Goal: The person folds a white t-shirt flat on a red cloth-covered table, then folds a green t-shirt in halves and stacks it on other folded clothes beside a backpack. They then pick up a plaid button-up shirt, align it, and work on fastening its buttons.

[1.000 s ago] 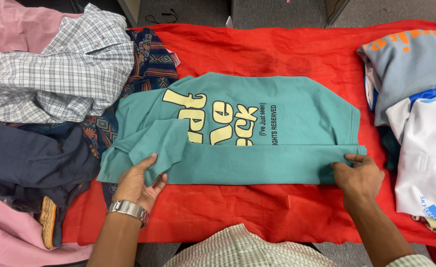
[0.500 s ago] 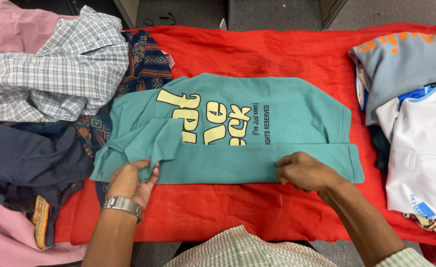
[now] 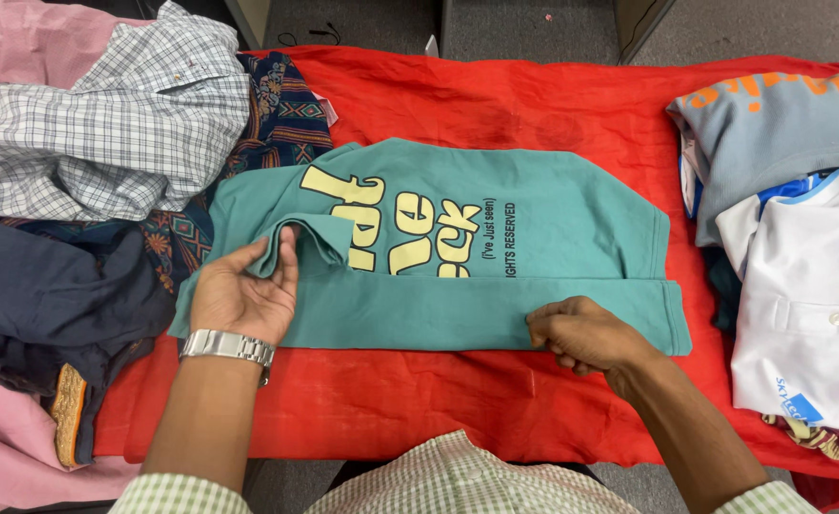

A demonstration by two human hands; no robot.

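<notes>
A teal T-shirt (image 3: pixel 534 228) with pale yellow lettering lies partly folded on a red cloth (image 3: pixel 496 105); its near long edge is folded over into a band. My left hand (image 3: pixel 243 295), a metal watch on its wrist, pinches the shirt's sleeve at the left end and holds it turned in over the print. Fingers curled, my right hand (image 3: pixel 581 335) grips the folded band's near edge, right of the middle.
On the left lies a heap of clothes: a checked shirt (image 3: pixel 105 114), a patterned dark garment (image 3: pixel 277 105), a navy one (image 3: pixel 48 295) and pink cloth (image 3: pixel 0 447). At the right sit a grey-blue shirt (image 3: pixel 772 133) and a white polo (image 3: pixel 810 295).
My right hand has slid left along the folded band from the shirt's right end. My left hand has lifted the sleeve and turned it inward over the print.
</notes>
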